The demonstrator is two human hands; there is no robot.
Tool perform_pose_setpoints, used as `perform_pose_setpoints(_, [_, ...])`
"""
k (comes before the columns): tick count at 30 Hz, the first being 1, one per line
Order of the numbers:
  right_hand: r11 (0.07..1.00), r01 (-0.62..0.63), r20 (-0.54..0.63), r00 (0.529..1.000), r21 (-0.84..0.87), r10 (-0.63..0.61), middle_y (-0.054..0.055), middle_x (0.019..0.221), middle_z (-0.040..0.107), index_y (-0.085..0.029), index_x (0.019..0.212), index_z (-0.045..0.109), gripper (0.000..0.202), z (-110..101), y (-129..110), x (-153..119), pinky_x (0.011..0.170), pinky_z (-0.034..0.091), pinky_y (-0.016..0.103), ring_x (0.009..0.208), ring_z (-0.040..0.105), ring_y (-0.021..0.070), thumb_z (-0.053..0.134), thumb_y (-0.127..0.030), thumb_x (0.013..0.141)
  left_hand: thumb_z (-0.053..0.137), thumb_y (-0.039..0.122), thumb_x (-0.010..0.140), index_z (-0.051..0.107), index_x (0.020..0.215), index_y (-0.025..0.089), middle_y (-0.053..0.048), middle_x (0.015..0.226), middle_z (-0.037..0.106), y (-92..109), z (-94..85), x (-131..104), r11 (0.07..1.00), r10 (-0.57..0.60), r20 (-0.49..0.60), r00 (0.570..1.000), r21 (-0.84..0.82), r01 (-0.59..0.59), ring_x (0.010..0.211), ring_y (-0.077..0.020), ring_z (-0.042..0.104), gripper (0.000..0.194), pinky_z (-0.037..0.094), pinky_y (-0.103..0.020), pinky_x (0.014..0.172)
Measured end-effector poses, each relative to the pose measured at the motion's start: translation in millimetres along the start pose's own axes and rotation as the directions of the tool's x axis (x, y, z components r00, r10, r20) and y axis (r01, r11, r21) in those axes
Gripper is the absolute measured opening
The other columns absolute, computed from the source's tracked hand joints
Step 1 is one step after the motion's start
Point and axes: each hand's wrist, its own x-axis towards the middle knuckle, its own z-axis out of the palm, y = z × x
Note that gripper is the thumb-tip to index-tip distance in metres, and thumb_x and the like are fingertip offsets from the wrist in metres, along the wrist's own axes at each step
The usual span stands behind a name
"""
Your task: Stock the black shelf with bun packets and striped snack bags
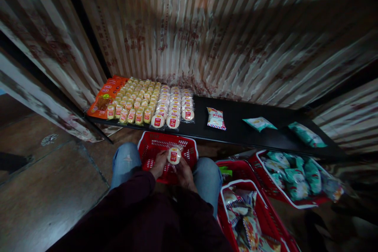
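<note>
Black shelf (233, 122) — wrapped pastry (174, 156) between hands (160, 163) (185, 174)

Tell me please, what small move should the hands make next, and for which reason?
Probably lift the wrapped round cake from above the red basket to the front of the rightmost cake row on the black shelf. The left hand and right hand hold it, it matches that row's cakes, and that row stops short of its neighbour's front.

The single camera sits on the head, looking forward and steeply down: knees (126, 161) and hands (160, 163) near (low, around the middle), the black shelf (234, 125) farther out, the striped curtain (177, 27) rising behind.
</note>
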Motion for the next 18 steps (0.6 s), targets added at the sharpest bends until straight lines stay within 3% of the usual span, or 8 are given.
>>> perform_pose_setpoints(4, [0.995, 0.099, 0.005, 0.995, 0.005, -0.099, 0.0, 0.084, 0.073, -0.022, 0.082, 0.068, 0.026, 2.2, 2.8, 4.0, 0.067, 0.051, 0.027, 0.077, 0.065, 0.0185, 0.075, -0.036, 0.061, 0.062, 0.017, 0.077, 0.068, 0.087, 0.016, -0.008, 0.098, 0.072, -1.6, 1.1, 2.2, 0.976, 0.144, -0.085, 0.986, 0.176, -0.128, 0.097, -0.02, 0.064, 0.012, 0.048, -0.029, 0.088])
perform_pose_setpoints(10, [0.984, 0.175, -0.025, 0.984, 0.019, -0.175, -0.001, 0.08, 0.072, -0.021, 0.084, 0.067, 0.027, -1.6, 5.5, 11.9, 0.067, 0.053, 0.029, 0.074, 0.066, 0.0177, 0.073, -0.04, 0.066, 0.056, 0.009, 0.078, 0.07, 0.091, 0.018, -0.006, 0.105, 0.069, 3.9, 6.4, -7.8, 0.908, 0.265, -0.031, 0.964, 0.345, -0.239, 0.103, -0.019, 0.06, 0.022, 0.042, -0.03, 0.098])
perform_pose_setpoints(14, [0.979, 0.205, -0.084, 0.975, -0.013, -0.206, -0.001, 0.077, 0.073, -0.021, 0.083, 0.068, 0.029, -4.0, 6.0, 15.2, 0.067, 0.053, 0.028, 0.07, 0.065, 0.0162, 0.074, -0.041, 0.063, 0.059, 0.013, 0.076, 0.072, 0.093, 0.019, -0.008, 0.109, 0.068, 3.6, 11.1, -12.6, 0.894, 0.295, 0.02, 0.955, 0.347, -0.284, 0.108, -0.0217, 0.058, 0.021, 0.039, -0.033, 0.102])
perform_pose_setpoints(18, [0.958, 0.232, -0.175, 0.95, -0.167, -0.26, 0.002, 0.086, 0.076, -0.022, 0.093, 0.071, 0.041, -3.5, 6.9, 15.8, 0.076, 0.054, 0.032, 0.086, 0.069, 0.0206, 0.074, -0.047, 0.06, 0.066, 0.023, 0.075, 0.071, 0.091, 0.02, -0.008, 0.106, 0.07, -2.1, 14.8, -11.5, 0.92, 0.284, 0.063, 0.957, 0.263, -0.29, 0.105, -0.0236, 0.06, 0.017, 0.041, -0.035, 0.1])
